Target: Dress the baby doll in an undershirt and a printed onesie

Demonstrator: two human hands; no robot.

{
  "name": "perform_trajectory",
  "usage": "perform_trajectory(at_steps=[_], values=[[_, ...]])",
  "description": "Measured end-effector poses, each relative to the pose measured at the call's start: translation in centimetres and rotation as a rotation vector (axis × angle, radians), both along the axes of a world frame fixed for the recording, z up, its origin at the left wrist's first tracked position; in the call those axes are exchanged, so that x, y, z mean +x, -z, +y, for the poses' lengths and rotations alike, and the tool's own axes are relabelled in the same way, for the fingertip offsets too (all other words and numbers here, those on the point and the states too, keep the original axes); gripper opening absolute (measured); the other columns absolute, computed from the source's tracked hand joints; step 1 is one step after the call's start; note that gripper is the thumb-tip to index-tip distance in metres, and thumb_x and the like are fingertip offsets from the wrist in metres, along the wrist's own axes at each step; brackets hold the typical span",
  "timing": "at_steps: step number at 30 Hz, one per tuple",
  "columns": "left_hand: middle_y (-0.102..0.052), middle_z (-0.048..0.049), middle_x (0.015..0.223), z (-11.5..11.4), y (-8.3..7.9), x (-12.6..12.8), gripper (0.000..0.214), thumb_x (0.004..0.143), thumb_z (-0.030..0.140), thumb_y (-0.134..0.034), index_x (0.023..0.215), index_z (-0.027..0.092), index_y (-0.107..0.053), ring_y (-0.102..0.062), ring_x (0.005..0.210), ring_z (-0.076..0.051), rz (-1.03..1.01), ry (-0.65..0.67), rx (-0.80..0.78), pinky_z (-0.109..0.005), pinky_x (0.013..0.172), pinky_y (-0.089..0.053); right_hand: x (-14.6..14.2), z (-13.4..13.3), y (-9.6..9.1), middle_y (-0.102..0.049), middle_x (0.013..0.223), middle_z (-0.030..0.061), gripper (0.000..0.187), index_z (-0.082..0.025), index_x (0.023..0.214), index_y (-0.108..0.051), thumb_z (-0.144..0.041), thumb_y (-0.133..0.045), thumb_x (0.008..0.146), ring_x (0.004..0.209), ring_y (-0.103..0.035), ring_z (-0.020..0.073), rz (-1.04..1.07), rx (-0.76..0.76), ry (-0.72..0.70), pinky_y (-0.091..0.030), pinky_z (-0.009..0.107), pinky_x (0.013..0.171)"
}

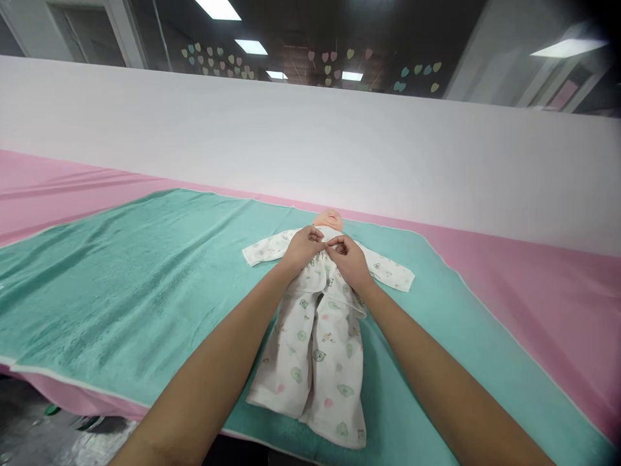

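Observation:
A baby doll (329,221) lies on its back on a teal towel (145,285), head away from me. It wears a white printed top and matching trousers (315,349). My left hand (303,248) and my right hand (348,260) meet at the doll's chest just below the neck. Both hands have their fingers pinched together on the front of the doll's top (328,243). The sleeves spread out to either side.
The towel lies on a pink sheet (533,304) over a table. A white partition (310,149) stands along the far side. The table's near edge runs at the lower left, with floor below it.

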State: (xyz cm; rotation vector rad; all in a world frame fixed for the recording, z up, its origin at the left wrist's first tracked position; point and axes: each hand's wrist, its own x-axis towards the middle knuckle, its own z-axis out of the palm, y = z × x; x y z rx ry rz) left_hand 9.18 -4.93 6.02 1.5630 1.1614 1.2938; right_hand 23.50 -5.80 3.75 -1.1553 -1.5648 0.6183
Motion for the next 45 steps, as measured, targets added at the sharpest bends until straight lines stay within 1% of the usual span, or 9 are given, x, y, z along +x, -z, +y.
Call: perform_trajectory(at_steps=[8,13,16,21,25,29,33,39,45], values=[[-0.063,-0.0033,0.081,-0.1,-0.1,-0.1,0.017,0.072,0.026,-0.06,0.085,0.016,-0.065,-0.055,0.072,-0.014,0.179,-0.036,0.082,-0.025,0.067,-0.041,0.0,0.2,0.3,-0.056,0.075,-0.0015,0.013,-0.024,0.081,-0.056,-0.034,-0.06,0.073,0.059,-0.043,0.0125,0.042,0.015,-0.046,-0.039,0.027,0.058],[-0.063,-0.0017,0.079,0.1,0.4,-0.4,0.013,0.073,0.027,-0.057,0.079,0.017,-0.061,-0.053,0.068,-0.013,0.091,-0.018,0.071,-0.024,0.062,-0.04,0.1,-0.2,0.1,-0.045,0.064,-0.0045,0.017,-0.024,0.086,-0.053,-0.037,-0.056,0.076,0.055,-0.041,0.0123,-0.018,-0.031,-0.04,-0.036,0.025,0.052],[-0.06,0.0004,0.074,0.0,0.8,-0.7,0.014,0.075,0.03,-0.054,0.077,0.017,-0.059,-0.052,0.067,-0.012,0.05,-0.028,0.087,-0.023,0.061,-0.039,-0.1,-1.1,-0.7,-0.044,0.066,-0.0045,0.019,-0.023,0.084,-0.05,-0.041,-0.053,0.078,0.057,-0.043,0.0124,-0.199,-0.005,-0.01,-0.036,0.026,0.055],[-0.058,0.0017,0.07,-1.6,1.2,-1.5,0.019,0.079,0.034,-0.051,0.076,0.018,-0.059,-0.052,0.069,-0.013,0.14,-0.004,0.124,-0.024,0.064,-0.04,-1.1,-3.2,-2.1,-0.051,0.088,0.0017,0.027,-0.022,0.084,-0.045,-0.045,-0.055,0.075,0.068,-0.048,0.0157,-0.702,0.065,0.1,-0.034,0.028,0.059],[-0.058,0.0013,0.071,-2.8,0.9,-2.1,0.02,0.079,0.036,-0.052,0.076,0.018,-0.06,-0.051,0.068,-0.014,0.331,0.058,0.185,-0.025,0.062,-0.037,-2.0,-4.2,-2.8,-0.054,0.089,0.0083,0.017,-0.019,0.09,-0.045,-0.034,-0.044,0.083,0.069,-0.052,0.0199,-0.934,-0.027,0.209,-0.031,0.029,0.057],[-0.056,0.0014,0.072,-3.0,0.3,-2.8,0.022,0.076,0.04,-0.058,0.074,0.018,-0.059,-0.048,0.066,-0.013,0.362,0.144,0.154,-0.024,0.058,-0.035,-1.7,-4.1,-3.8,-0.057,0.077,0.0097,0.014,-0.019,0.082,-0.046,-0.031,-0.041,0.084,0.07,-0.053,0.023,-1.018,-0.151,0.197,-0.029,0.03,0.056],[-0.054,0.0018,0.075,-3.1,-0.2,-3.4,0.017,0.07,0.035,-0.064,0.078,0.02,-0.061,-0.047,0.066,-0.012,0.397,0.216,0.127,-0.023,0.059,-0.036,-0.5,-3.7,-5.0,-0.054,0.064,0.0045,0.023,-0.021,0.061,-0.039,-0.031,-0.046,0.08,0.057,-0.047,0.0165,-0.953,-0.205,0.04,-0.027,0.028,0.051],[-0.05,0.0022,0.067,-3.0,-0.4,-3.3,0.016,0.075,0.035,-0.059,0.073,0.019,-0.059,-0.045,0.061,-0.012,0.425,0.184,0.157,-0.023,0.055,-0.034,1.2,-3.4,-4.4,-0.049,0.051,-0.0029,0.031,-0.02,0.058,-0.037,-0.039,-0.052,0.078,0.048,-0.042,0.0108,-0.521,-0.286,-0.251,-0.029,0.025,0.047],[-0.057,0.0014,0.074,-2.9,-0.2,-3.0,0.016,0.075,0.033,-0.059,0.085,0.021,-0.063,-0.051,0.067,-0.013,0.431,0.183,0.132,-0.024,0.059,-0.038,1.3,-3.9,-2.0,-0.052,0.052,-0.0028,0.031,-0.019,0.069,-0.053,-0.048,-0.052,0.08,0.047,-0.041,0.0097,-0.111,-0.308,-0.261,-0.031,0.023,0.046]])
